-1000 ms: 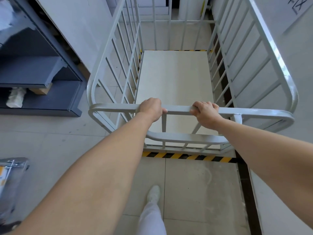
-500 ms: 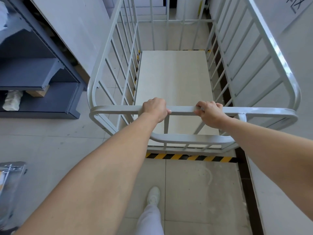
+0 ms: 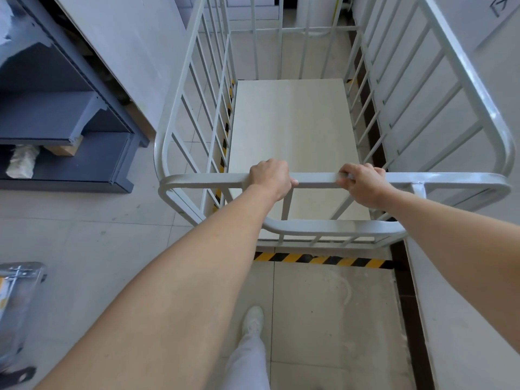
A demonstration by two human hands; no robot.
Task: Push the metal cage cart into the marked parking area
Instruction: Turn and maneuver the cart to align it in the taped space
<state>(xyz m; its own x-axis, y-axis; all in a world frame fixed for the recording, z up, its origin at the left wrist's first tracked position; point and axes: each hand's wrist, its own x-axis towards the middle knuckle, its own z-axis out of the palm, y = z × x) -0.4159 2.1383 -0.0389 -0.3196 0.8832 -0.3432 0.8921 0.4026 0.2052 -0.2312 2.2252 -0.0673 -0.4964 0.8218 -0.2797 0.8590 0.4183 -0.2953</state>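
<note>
- Head view: both hands hold the near top bar (image 3: 315, 180) of the metal cage cart (image 3: 475, 88), with both arms stretched out forward.
- Left hand (image 3: 271, 178) grips the bar from above, fingers curled over it and out of sight, thumb tip showing at the bar's near edge.
- Right hand (image 3: 363, 185) grips the same bar a little further right; its fingers wrap over the top of the bar.
- Beyond and below the hands lies the cart's pale deck (image 3: 292, 130), with nothing on it, fenced by white barred sides left, right and at the far end.
- Below the hands, nearer the person, a yellow-and-black striped tape line (image 3: 320, 260) crosses the tiled floor (image 3: 98, 249); the cart's near lower edge sits just beyond it.
- A second striped line (image 3: 225, 130) runs forward from under the left hand and shows through the cart's left bars, along the deck's left edge.
- Right of the right hand, a pale wall (image 3: 464, 291) runs close beside the cart, with a dark strip (image 3: 410, 299) at its foot.
- Left of the left hand and well apart stands a dark shelf unit (image 3: 70, 114); a white bundle (image 3: 22, 164) and a wooden block (image 3: 66, 149) lie on its lower shelf.
- Under the arms, one white shoe (image 3: 253, 319) steps on the tiles.
</note>
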